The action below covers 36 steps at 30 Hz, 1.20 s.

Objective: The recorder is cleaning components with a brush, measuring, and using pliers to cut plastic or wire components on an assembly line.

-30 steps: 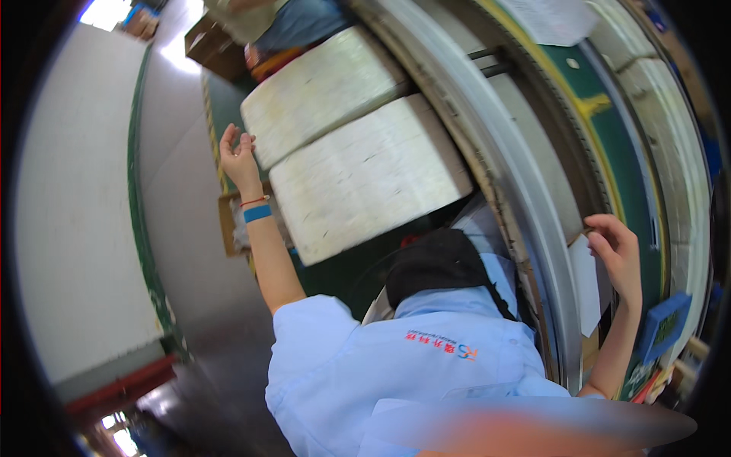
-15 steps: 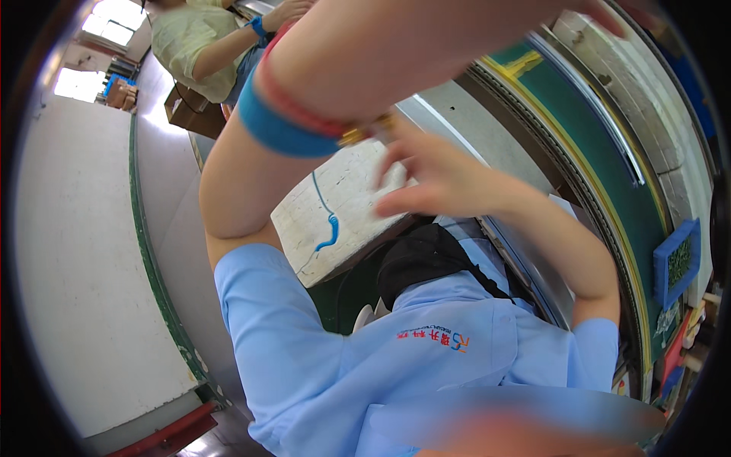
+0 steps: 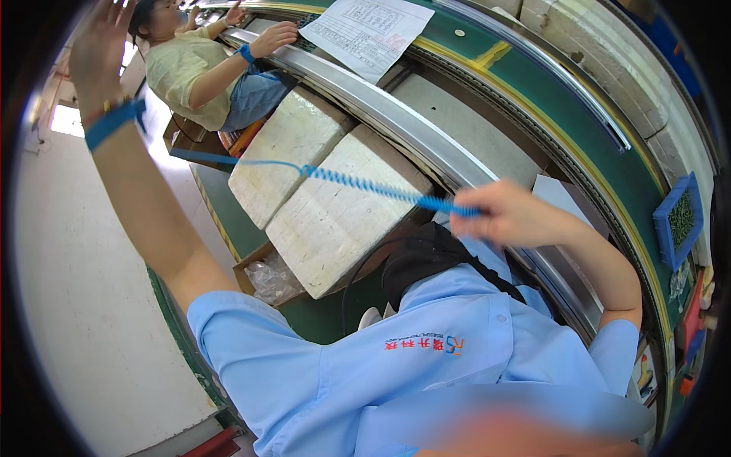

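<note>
The curved green counter (image 3: 533, 84) sweeps across the upper right of my view, edged by a steel rail (image 3: 396, 114). Below the rail, two white foam blocks (image 3: 335, 206) lie side by side, touching. A paper sheet (image 3: 365, 30) rests on the counter at the top, and a small blue tray (image 3: 678, 221) sits at the far right edge. A co-worker in a yellow top (image 3: 190, 68) works well apart, upper left.

My left hand (image 3: 103, 46) is raised high with the fingers spread wide, holding nothing; a blue wrist strap (image 3: 114, 123) circles the wrist. From it the blue coiled cord (image 3: 358, 183) runs taut across the foam blocks to my right hand (image 3: 506, 217), which is closed around the cord's far end.

To do this step well, in my judgement: keep the pinch firm, draw along the cord's line, avoid snagging the foam edges, and keep the strap snug on the wrist
</note>
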Motion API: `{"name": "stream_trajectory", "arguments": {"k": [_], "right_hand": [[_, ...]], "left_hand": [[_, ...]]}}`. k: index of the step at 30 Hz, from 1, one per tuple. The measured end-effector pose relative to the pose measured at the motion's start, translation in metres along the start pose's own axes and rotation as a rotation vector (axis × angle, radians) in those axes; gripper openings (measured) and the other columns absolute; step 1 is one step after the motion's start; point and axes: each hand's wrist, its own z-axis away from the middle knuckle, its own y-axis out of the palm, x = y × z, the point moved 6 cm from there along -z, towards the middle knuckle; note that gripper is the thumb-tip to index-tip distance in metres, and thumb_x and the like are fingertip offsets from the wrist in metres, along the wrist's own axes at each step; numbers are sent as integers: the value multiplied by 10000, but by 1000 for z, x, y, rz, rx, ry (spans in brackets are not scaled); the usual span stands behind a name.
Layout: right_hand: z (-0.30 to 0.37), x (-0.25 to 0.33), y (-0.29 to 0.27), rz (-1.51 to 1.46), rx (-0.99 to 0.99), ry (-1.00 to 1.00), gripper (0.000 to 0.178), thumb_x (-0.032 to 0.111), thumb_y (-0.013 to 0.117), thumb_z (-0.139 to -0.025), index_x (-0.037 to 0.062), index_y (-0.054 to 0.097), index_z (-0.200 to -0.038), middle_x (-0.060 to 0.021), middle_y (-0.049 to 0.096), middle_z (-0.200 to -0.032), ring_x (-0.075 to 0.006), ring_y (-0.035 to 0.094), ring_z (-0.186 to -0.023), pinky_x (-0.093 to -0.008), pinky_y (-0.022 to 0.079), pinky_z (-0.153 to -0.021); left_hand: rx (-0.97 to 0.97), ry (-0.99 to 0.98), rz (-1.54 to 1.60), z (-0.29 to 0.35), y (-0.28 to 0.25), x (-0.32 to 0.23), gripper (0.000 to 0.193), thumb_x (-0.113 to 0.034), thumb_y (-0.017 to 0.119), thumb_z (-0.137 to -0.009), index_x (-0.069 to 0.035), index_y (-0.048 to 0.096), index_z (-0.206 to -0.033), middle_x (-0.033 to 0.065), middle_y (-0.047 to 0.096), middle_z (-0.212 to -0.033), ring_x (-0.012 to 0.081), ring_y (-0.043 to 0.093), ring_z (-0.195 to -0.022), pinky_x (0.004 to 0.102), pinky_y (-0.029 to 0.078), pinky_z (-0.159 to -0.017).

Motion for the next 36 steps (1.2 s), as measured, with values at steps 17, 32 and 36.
{"name": "stream_trajectory", "arguments": {"k": [17,32,36], "right_hand": [[-56,73,128,698,-325,-1426,102,143,578,-745,50,549,-775,-52,513,-819,-188,526,-693,-271,479,-508],[-30,3,26,708,-561,-304,422,84,646,-795,76,554,-1206,-137,557,-1204,-301,623,-962,-387,533,-745],[12,-62,42,507,-542,-112,373,26,624,-804,55,559,-1170,-133,561,-1176,-323,597,-1001,-381,506,-795]], "left_hand": [[506,-1559,828,375,250,208,891,-48,613,-883,-64,-39,-1491,192,592,-1180,159,608,-721,262,526,-598],[32,-719,417,245,53,214,368,-269,456,-1007,13,543,-1227,-25,507,-775,26,335,-543,181,312,-547],[142,-602,17,261,75,216,340,-152,503,-972,-36,540,-1289,-25,552,-836,34,409,-656,175,347,-590]]}}
